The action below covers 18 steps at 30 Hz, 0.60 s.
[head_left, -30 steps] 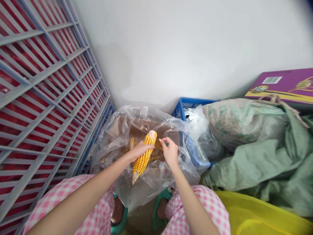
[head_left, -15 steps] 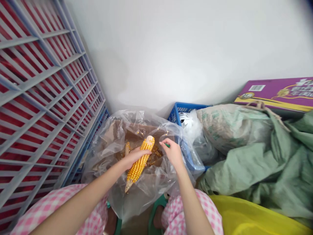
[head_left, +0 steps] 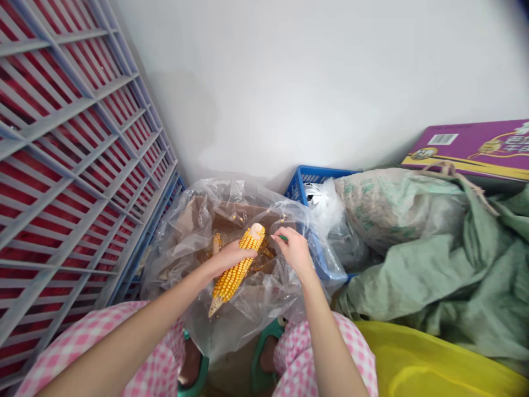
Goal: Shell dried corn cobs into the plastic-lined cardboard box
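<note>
My left hand (head_left: 231,257) is closed around the middle of a yellow corn cob (head_left: 236,281), which lies tilted with its pale blunt end up and to the right. Most of its kernels are on it. To the right of that end, apart from the cob, my right hand (head_left: 292,249) is closed on a small green-handled tool (head_left: 283,237); most of the tool is hidden in the fingers. Below both hands a cardboard box (head_left: 248,212) lined with a clear plastic bag (head_left: 173,242) holds loose kernels (head_left: 264,255) and another cob (head_left: 216,244).
A grey plastic crate (head_left: 93,105) with red behind its slats rises on the left. To the right are a blue basket (head_left: 316,175) with bags, a green cloth (head_left: 417,275), a purple carton (head_left: 467,146) and a yellow bag (head_left: 430,358). A white wall (head_left: 281,82) stands behind.
The view has shifted slightly. Both hands hold the same things as before, with the cob and the right hand nearly in the same places.
</note>
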### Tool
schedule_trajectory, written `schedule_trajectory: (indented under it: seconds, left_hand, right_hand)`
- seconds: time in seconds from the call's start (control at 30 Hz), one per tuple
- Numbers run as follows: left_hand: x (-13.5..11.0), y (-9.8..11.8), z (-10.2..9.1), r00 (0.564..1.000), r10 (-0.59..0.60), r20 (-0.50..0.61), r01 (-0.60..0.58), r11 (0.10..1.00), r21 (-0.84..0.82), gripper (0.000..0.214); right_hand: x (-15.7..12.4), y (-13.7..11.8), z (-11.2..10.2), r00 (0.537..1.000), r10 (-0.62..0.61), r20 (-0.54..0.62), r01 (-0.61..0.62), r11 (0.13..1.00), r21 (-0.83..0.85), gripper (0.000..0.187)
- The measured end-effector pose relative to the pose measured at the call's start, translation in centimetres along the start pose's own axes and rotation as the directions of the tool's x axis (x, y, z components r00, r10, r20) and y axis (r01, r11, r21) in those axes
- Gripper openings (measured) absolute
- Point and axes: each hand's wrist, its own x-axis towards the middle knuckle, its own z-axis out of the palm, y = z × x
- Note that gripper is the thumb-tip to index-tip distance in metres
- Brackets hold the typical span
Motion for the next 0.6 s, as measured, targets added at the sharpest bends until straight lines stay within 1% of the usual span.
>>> schedule_trajectory:
  seconds: [0.07,0.1,0.17,0.2,0.27,0.3,0.37,0.43,0.47,0.5,0.57,0.6]
  left_hand:
    - [0.0,-0.1,0.2,1.000,-0.016,-0.017,0.015,0.999,-0.042,0.030]
    - [0.1,-0.2,0.3,0.999,-0.020,-0.028,0.018,0.997,-0.071,0.029]
    - [0.3,-0.3,0.3,0.998,-0.018,-0.053,0.012,0.994,-0.112,0.028]
    - [0.4,-0.3,0.3,0.998,-0.019,-0.065,0.010,0.992,-0.126,0.029]
    - [0.5,-0.1,0.2,0.996,-0.038,-0.083,0.024,0.986,-0.166,0.029]
    - [0.5,0.0,0.2,0.994,-0.068,-0.084,0.051,0.979,-0.197,0.029]
    - [0.4,0.2,0.3,0.989,-0.131,-0.069,0.109,0.960,-0.257,0.028]
    - [0.3,0.4,0.4,0.987,-0.147,-0.057,0.125,0.950,-0.287,0.027]
    - [0.3,0.4,0.4,0.989,-0.140,-0.054,0.119,0.951,-0.286,0.027]
    - [0.2,0.4,0.4,0.991,-0.126,-0.053,0.106,0.955,-0.278,0.028]
    - [0.1,0.5,0.2,0.994,-0.100,-0.050,0.084,0.963,-0.256,0.030]
    - [0.1,0.6,0.1,0.995,-0.089,-0.044,0.075,0.965,-0.251,0.031]
  right_hand:
    - [-0.3,-0.4,0.6,0.998,0.036,-0.049,-0.035,0.999,0.020,0.020]
    - [-0.4,-0.6,1.0,0.994,0.073,-0.077,-0.069,0.996,0.054,0.021]
    - [-0.6,-1.2,2.1,0.978,0.179,-0.109,-0.158,0.972,0.175,0.022]
    - [-0.6,-1.4,2.6,0.966,0.238,-0.105,-0.206,0.946,0.249,0.023]
    - [-0.5,-1.9,3.7,0.938,0.337,-0.077,-0.280,0.872,0.402,0.025]
    - [-0.4,-2.1,4.2,0.927,0.370,-0.061,-0.299,0.826,0.477,0.026]
    - [-0.2,-2.2,4.9,0.913,0.407,-0.024,-0.309,0.729,0.611,0.028]
    - [0.1,-2.1,5.1,0.908,0.419,0.008,-0.309,0.655,0.690,0.029]
    - [0.3,-1.9,4.8,0.905,0.426,0.006,-0.310,0.647,0.697,0.030]
    - [0.5,-1.6,4.4,0.901,0.433,-0.015,-0.308,0.663,0.683,0.030]
    - [0.7,-1.1,3.2,0.906,0.416,-0.083,-0.290,0.750,0.594,0.030]
    - [0.8,-0.8,2.5,0.919,0.379,-0.104,-0.272,0.805,0.527,0.029]
